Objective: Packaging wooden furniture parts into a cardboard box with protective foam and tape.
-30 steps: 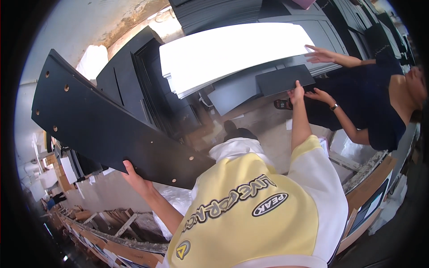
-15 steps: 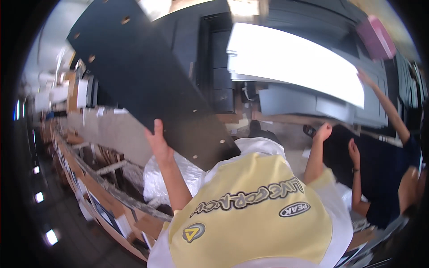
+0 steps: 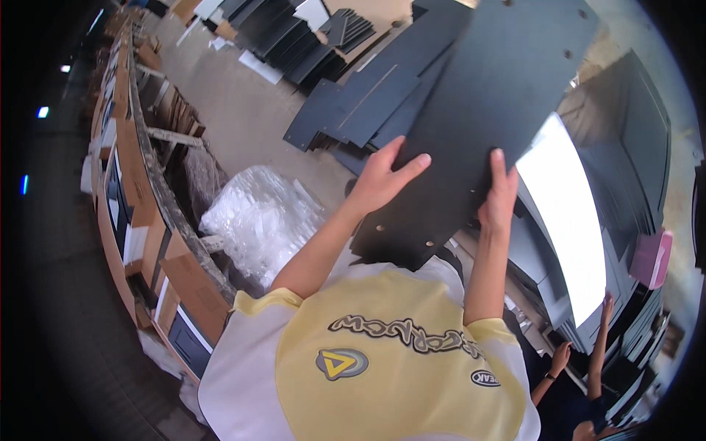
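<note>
A long dark panel (image 3: 482,103) with small drilled holes slants up and away from my body. My left hand (image 3: 387,175) grips its left edge, thumb lying across the face. On the opposite edge, my right hand (image 3: 501,189) has its fingers over the border of the panel. Both hands hold it at chest height, the near end close to my shirt. Beyond its left side lie more dark panels (image 3: 365,99) near the floor. To the right rests a bright white panel (image 3: 570,220) on a stack.
Clear plastic wrap (image 3: 261,220) bulges at my left, beside a long row of cardboard boxes (image 3: 193,283). Dark panel stacks (image 3: 283,37) stand farther off. A pink container (image 3: 651,259) sits at right. A co-worker's hands (image 3: 562,360) are at the white panel's near end.
My right hand has come up onto the panel, which now points up and to the right instead of left. The view has turned left, so the white panel and co-worker appear farther right.
</note>
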`<state>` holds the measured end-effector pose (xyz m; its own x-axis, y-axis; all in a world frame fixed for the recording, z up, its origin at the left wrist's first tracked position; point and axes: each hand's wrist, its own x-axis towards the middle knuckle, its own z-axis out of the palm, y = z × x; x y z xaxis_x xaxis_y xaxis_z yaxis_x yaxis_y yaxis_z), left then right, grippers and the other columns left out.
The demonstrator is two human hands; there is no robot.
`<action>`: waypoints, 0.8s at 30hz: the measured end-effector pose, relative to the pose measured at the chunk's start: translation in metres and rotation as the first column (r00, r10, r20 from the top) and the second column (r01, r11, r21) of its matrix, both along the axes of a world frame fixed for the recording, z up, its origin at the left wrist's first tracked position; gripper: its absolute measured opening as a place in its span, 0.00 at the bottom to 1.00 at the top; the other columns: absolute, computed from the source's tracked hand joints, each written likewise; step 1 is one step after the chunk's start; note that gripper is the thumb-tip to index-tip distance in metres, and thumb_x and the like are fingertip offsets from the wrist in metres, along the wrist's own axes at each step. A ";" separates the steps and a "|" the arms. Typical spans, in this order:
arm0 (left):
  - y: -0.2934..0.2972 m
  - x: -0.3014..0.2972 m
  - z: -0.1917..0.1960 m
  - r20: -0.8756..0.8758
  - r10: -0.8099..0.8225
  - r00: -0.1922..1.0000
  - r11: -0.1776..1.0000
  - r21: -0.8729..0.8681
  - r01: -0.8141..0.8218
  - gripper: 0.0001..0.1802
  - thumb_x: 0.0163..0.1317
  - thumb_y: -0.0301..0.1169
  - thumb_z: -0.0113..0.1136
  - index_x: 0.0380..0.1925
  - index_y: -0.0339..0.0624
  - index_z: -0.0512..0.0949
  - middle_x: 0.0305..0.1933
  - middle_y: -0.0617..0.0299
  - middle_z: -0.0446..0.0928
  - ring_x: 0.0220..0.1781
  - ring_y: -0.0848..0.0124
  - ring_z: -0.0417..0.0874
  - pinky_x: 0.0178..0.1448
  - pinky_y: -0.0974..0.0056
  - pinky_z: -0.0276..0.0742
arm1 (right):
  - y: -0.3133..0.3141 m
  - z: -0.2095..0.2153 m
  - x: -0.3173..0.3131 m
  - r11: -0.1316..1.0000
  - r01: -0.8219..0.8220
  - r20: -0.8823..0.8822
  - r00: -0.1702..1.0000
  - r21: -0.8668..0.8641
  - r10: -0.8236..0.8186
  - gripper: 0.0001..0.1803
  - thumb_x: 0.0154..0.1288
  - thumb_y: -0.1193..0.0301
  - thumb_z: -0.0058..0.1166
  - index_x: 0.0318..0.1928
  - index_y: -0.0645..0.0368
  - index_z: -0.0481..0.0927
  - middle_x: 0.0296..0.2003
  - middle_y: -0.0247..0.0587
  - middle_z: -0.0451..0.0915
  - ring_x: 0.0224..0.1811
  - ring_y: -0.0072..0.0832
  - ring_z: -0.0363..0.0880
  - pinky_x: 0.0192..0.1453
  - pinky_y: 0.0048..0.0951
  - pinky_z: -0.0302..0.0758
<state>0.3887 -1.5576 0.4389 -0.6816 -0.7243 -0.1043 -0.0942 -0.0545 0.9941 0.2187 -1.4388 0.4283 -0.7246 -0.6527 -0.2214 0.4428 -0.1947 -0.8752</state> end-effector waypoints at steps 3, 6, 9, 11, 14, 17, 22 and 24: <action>-0.035 0.025 -0.005 0.032 0.012 0.999 1.000 -0.019 -0.011 0.26 0.63 0.44 0.68 0.48 0.30 0.76 0.42 0.49 0.85 0.43 0.64 0.87 0.49 0.62 0.81 | -0.032 -0.002 0.030 0.992 0.070 -0.087 0.994 0.104 -0.061 0.32 0.73 0.59 0.56 0.67 0.67 0.66 0.61 0.48 0.75 0.62 0.34 0.75 0.67 0.33 0.70; -0.098 0.051 -0.011 0.039 -0.045 0.998 0.999 -0.009 0.046 0.28 0.63 0.46 0.67 0.47 0.30 0.76 0.41 0.45 0.85 0.44 0.56 0.88 0.49 0.59 0.81 | -0.091 -0.010 0.062 0.981 0.115 -0.158 0.983 0.156 -0.090 0.31 0.73 0.60 0.56 0.67 0.66 0.66 0.61 0.47 0.75 0.61 0.34 0.75 0.68 0.35 0.70; -0.171 0.081 -0.018 0.114 -0.165 0.980 0.978 -0.109 0.177 0.25 0.69 0.44 0.61 0.52 0.31 0.73 0.40 0.49 0.82 0.43 0.71 0.83 0.49 0.63 0.77 | -0.155 -0.036 0.072 0.996 0.089 -0.081 0.993 0.022 -0.087 0.31 0.72 0.56 0.57 0.66 0.66 0.70 0.61 0.46 0.76 0.61 0.36 0.76 0.68 0.36 0.70; -0.225 0.099 0.002 0.233 -0.391 0.891 0.908 -0.063 0.415 0.25 0.72 0.45 0.55 0.53 0.30 0.72 0.42 0.51 0.83 0.43 0.68 0.83 0.50 0.64 0.76 | -0.179 -0.050 0.061 0.970 0.222 -0.041 0.975 0.101 -0.219 0.32 0.72 0.53 0.57 0.64 0.65 0.72 0.60 0.45 0.77 0.61 0.36 0.76 0.69 0.38 0.70; -0.309 0.119 -0.055 -0.246 -0.230 0.942 0.864 0.394 0.314 0.18 0.76 0.42 0.49 0.50 0.38 0.76 0.43 0.59 0.84 0.44 0.70 0.84 0.52 0.66 0.76 | -0.204 -0.031 0.037 0.943 0.306 -0.121 0.949 0.134 -0.290 0.32 0.72 0.52 0.57 0.64 0.64 0.72 0.59 0.44 0.78 0.62 0.35 0.75 0.69 0.39 0.69; -0.375 0.161 -0.187 0.083 0.337 0.938 0.864 0.369 -0.343 0.15 0.74 0.42 0.54 0.44 0.41 0.78 0.43 0.61 0.84 0.44 0.72 0.85 0.51 0.67 0.77 | -0.195 -0.017 0.029 0.939 0.284 -0.142 0.955 0.193 -0.260 0.29 0.72 0.55 0.57 0.64 0.63 0.73 0.60 0.44 0.77 0.62 0.35 0.74 0.69 0.39 0.69; -0.413 0.177 -0.441 0.641 0.150 0.753 0.900 0.226 -0.372 0.28 0.60 0.51 0.68 0.51 0.42 0.76 0.44 0.56 0.84 0.48 0.57 0.84 0.56 0.58 0.78 | -0.132 -0.015 0.073 0.694 0.535 -0.450 0.831 0.482 -0.327 0.29 0.73 0.58 0.57 0.65 0.62 0.70 0.61 0.43 0.76 0.62 0.33 0.74 0.70 0.37 0.69; -0.427 0.159 -0.492 0.707 0.206 0.676 0.942 0.042 -0.332 0.30 0.57 0.52 0.70 0.49 0.41 0.77 0.46 0.56 0.82 0.49 0.59 0.83 0.57 0.59 0.77 | -0.138 -0.019 0.101 0.692 0.500 -0.439 0.852 0.521 -0.284 0.31 0.72 0.58 0.58 0.67 0.62 0.68 0.61 0.43 0.75 0.62 0.33 0.74 0.69 0.37 0.68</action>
<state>0.5479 -1.9843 -0.0528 -0.1521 -0.7958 -0.5862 -0.6992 -0.3325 0.6328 0.3199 -1.5763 0.4093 -0.9780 -0.0984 -0.1840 0.1439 0.3204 -0.9363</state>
